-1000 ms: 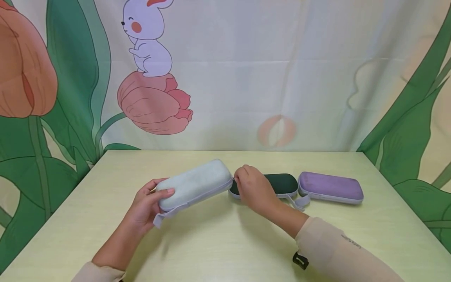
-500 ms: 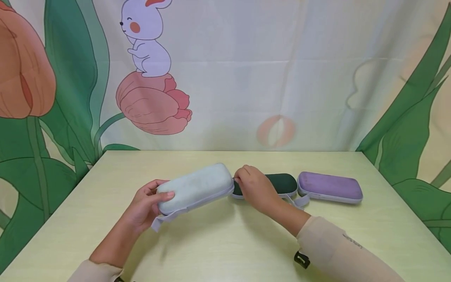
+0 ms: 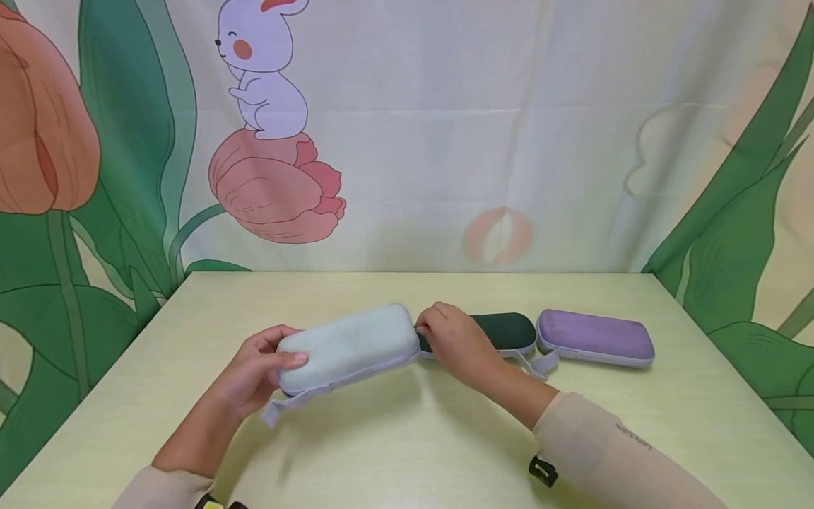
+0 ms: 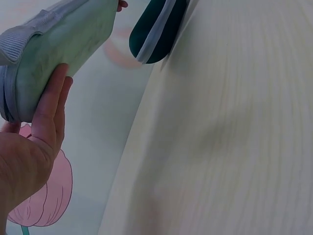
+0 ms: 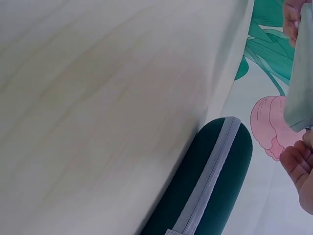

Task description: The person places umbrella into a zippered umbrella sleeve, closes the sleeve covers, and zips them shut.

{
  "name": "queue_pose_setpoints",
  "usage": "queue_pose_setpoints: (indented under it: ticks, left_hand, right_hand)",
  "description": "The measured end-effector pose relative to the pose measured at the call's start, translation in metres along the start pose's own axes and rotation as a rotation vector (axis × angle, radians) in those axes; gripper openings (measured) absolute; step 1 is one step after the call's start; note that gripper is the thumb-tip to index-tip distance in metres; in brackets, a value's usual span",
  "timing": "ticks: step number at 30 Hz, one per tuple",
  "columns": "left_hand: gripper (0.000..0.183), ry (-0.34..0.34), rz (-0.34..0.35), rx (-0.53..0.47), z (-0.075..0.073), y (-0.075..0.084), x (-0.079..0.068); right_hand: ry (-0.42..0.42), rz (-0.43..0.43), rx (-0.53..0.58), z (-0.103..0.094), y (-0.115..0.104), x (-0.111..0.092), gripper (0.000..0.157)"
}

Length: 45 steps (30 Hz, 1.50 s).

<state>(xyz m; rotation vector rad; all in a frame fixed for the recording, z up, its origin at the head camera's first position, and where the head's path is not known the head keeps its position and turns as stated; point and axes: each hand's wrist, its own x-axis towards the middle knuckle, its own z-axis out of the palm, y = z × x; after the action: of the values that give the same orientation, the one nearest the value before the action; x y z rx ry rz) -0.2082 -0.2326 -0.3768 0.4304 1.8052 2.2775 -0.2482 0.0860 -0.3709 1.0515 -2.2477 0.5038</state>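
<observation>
A pale mint zippered case (image 3: pixel 350 346) is held up off the table, tilted with its right end higher. My left hand (image 3: pixel 257 371) grips its left end, thumb on top; the left wrist view shows fingers (image 4: pixel 51 100) along the underside. A lilac wrist strap (image 3: pixel 289 403) hangs from that end. At the case's right end, my right hand (image 3: pixel 461 343) pinches what looks like the small zipper pull (image 5: pixel 308 128), mostly hidden by the fingertips. The zipper looks closed along the visible edge. Behind my right hand lies a dark green case (image 3: pixel 509 331), partly covered by it.
A purple case (image 3: pixel 598 338) lies just right of the dark green one, with a strap (image 3: pixel 543 364) between them. All are on a pale wooden table (image 3: pixel 381 452). A printed curtain (image 3: pixel 407 155) hangs behind the table's far edge.
The mint case has sunk a little and tilts less, its left end shifting left with my left hand. My right hand moved slightly left, still pinching at the case's right end.
</observation>
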Motion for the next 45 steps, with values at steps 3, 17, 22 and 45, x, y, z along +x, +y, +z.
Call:
queue_pose_setpoints:
  ticks: [3,17,22,45]
  left_hand:
    - [0.023,-0.026,0.008,0.003,-0.002,0.000,0.000]
    - [0.028,-0.233,0.055,0.033,-0.023,-0.008,0.001]
    - [0.031,-0.195,-0.039,0.042,-0.018,-0.006,0.003]
    - [0.015,0.426,-0.151,-0.696,0.023,-0.006,0.022]
  right_hand:
    - [0.003,-0.003,0.012,0.000,-0.001,0.000,0.015]
    - [-0.026,-0.043,0.061,0.004,-0.006,-0.002,0.012]
    - [-0.063,-0.059,0.173,0.004,-0.003,-0.005,0.015]
    - [-0.173,0.714,1.138,0.000,-0.036,-0.009,0.008]
